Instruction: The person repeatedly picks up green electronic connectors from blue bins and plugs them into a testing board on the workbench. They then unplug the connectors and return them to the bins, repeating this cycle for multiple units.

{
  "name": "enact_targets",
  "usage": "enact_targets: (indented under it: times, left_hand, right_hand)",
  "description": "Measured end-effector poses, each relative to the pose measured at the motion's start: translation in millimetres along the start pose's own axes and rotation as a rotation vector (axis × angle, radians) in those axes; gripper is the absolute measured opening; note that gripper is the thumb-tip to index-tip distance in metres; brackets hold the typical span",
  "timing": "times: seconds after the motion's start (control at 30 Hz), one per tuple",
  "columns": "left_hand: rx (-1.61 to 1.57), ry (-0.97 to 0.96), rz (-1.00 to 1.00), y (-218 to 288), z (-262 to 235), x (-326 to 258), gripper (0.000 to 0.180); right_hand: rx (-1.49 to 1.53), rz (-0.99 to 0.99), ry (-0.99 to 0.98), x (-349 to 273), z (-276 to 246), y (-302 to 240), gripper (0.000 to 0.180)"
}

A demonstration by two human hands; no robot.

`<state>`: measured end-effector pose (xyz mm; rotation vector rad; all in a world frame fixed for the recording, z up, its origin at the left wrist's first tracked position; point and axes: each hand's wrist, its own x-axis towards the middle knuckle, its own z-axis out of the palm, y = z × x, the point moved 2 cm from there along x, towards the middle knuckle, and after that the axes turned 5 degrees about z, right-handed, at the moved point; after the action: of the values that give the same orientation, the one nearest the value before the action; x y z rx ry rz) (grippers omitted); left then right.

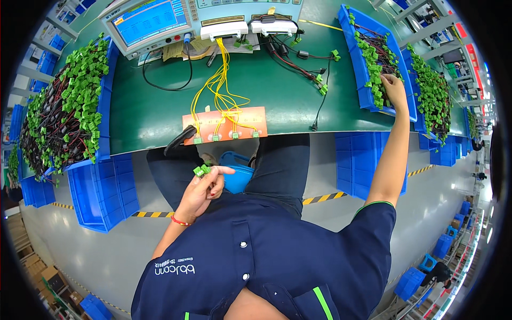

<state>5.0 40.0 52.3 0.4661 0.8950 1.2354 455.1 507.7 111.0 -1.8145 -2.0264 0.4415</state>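
While the left hand (205,188) pinches a green plug (201,170) at its fingertips above the lap, the right hand (393,85) reaches far across the surface (160,114) into a blue bin (358,58), fingers curled among green plugs and dark wires; whether it grips any cannot be told.

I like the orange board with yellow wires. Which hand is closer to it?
Left. The left hand, holding green connectors, is just below the orange board; the right hand reaches into a blue bin far right.
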Motion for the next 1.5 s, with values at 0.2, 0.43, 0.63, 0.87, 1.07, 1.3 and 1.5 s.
enact_targets:
  times: [0.2, 0.43, 0.63, 0.87, 1.07, 1.3, 1.5]
  left_hand:
    - [0.341, 0.094, 0.002, -0.3, 2.6, -7.6, 0.041]
    - [0.408, 0.07, 0.048, -0.5, 1.7, 1.0, 0.033]
    - [0.424, -0.107, 0.06, 6.9, 29.9, 21.7, 0.034]
    - [0.442, -0.295, 0.221, 7.3, 61.9, 35.3, 0.047]
    - [0.343, -0.121, 0.297, 12.4, 38.1, 27.8, 0.045]
    - [0.172, -0.096, 0.277, 9.8, 23.2, 16.0, 0.04]
    - [0.046, -0.04, 0.233, 14.2, 14.5, 5.8, 0.032]
  right_hand:
    - [0.115, -0.019, 0.392, 3.2, -17.2, 9.9, 0.03]
    - [0.728, -0.215, 0.903, -102.9, -101.3, -83.0, 0.014]
    - [0.663, -0.683, 0.978, -206.1, -106.7, -166.9, 0.013]
    - [0.499, -0.763, 0.425, -273.3, 23.0, -250.7, 0.012]
    - [0.605, -0.584, 0.086, -297.4, 87.7, -269.8, 0.021]
    - [1.155, -0.225, -0.536, -326.0, 130.6, -281.6, 0.023]
    - [1.57, 0.253, -0.757, -322.0, 166.5, -283.4, 0.025]
